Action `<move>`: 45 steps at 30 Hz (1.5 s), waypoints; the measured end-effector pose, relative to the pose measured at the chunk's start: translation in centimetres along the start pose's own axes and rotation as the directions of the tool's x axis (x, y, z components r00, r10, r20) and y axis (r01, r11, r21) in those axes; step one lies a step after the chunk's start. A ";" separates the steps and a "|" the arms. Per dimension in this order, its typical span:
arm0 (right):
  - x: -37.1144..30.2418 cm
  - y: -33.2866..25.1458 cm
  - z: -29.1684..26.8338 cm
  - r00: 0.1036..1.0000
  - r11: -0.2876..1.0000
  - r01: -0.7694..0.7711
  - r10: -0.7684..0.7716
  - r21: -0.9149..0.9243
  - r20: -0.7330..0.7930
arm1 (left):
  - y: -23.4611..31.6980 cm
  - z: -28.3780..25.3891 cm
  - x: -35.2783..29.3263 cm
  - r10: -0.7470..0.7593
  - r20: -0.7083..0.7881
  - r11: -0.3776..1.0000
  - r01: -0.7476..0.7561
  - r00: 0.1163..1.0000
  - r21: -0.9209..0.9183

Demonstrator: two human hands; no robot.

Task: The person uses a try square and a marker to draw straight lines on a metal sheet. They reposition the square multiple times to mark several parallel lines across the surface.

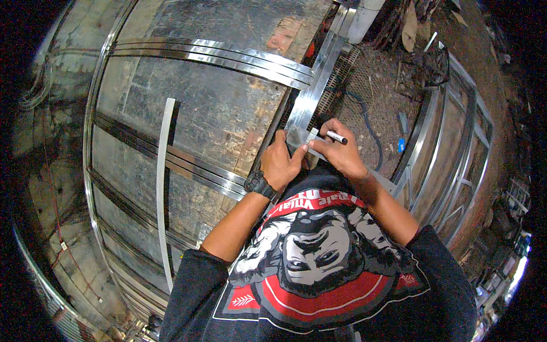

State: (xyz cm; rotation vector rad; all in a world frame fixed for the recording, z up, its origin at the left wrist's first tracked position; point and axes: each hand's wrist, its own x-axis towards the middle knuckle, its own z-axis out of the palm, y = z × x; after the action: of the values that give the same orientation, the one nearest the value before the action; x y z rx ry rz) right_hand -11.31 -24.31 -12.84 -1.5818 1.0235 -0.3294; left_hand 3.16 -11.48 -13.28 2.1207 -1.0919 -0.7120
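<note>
My left hand (279, 162), with a dark watch on the wrist, grips the near end of a shiny flat metal bar (305, 105), its thumb and fingers closed about the edges. Close by on the right, my right hand (345, 155) is closed with a marker (337, 137) between its fingers. The marker has a white barrel and a dark end pointing right. The right thumb presses near the left thumb at the bar's end. A small pale piece shows between the two hands; its kind cannot be made out.
Left of my hands, a large metal frame (199, 47) with several crossbars lies over a worn board (222, 102). A long pale strip (164, 171) lies across it. At right are another metal frame (419, 142), a dark cable (367, 117) and a blue-marked object (401, 145) on the ground.
</note>
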 end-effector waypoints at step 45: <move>1.5 0.4 -6.2 0.965 0.892 -0.243 0.182 0.380 0.190 | -1.3 0.7 1.0 -0.059 0.067 0.995 0.064 0.996 -0.080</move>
State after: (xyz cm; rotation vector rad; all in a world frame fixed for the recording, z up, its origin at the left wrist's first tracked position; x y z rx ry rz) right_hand -14.93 -29.53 -11.79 -1.0946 0.9332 -0.2453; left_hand 3.84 -11.92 -14.86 2.0821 -1.0175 -0.8450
